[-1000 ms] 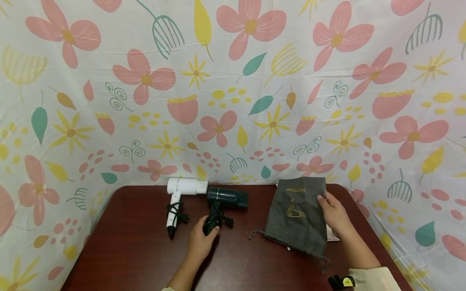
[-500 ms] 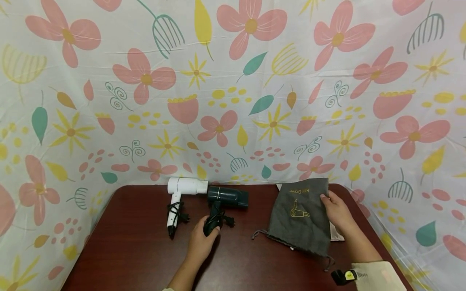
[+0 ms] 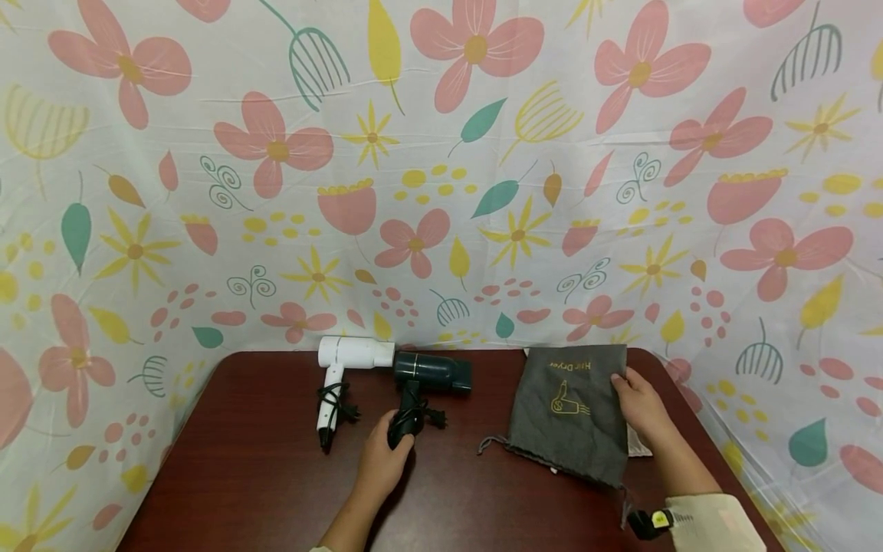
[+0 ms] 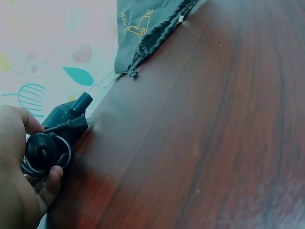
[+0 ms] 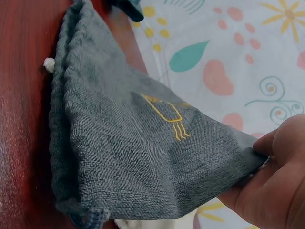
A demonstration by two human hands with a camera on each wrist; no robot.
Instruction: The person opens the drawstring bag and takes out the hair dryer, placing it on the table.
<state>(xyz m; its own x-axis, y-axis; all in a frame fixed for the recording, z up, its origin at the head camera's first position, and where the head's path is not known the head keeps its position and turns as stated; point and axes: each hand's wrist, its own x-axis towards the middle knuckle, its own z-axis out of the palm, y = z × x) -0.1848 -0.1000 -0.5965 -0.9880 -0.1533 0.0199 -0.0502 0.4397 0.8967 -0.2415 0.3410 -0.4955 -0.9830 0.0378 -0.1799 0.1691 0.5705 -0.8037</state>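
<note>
A dark hair dryer (image 3: 434, 373) lies at the back of the table, its cord wound about the handle. My left hand (image 3: 383, 452) grips the lower end of that handle; in the left wrist view thumb and fingers curl round it. At the right, my right hand (image 3: 641, 402) pinches the side edge of a grey drawstring bag (image 3: 569, 422) printed "Hair Dryer" with a gold dryer drawing. The bag's gathered mouth faces the near side. Beneath it a pale cloth (image 3: 638, 445) peeks out, mostly hidden. To the left of the dark dryer lies a white hair dryer (image 3: 352, 353), its cord wrapped too.
A dark red wooden table (image 3: 241, 460) carries everything. Behind it and on both sides hangs a floral curtain (image 3: 441, 169), close to the back edge. The white dryer's nozzle almost meets the dark dryer's body.
The grey bag has shifted slightly right and nearer, its far edge lowered, with my right hand still pinching it. My left hand and the dark hair dryer have hardly moved.
</note>
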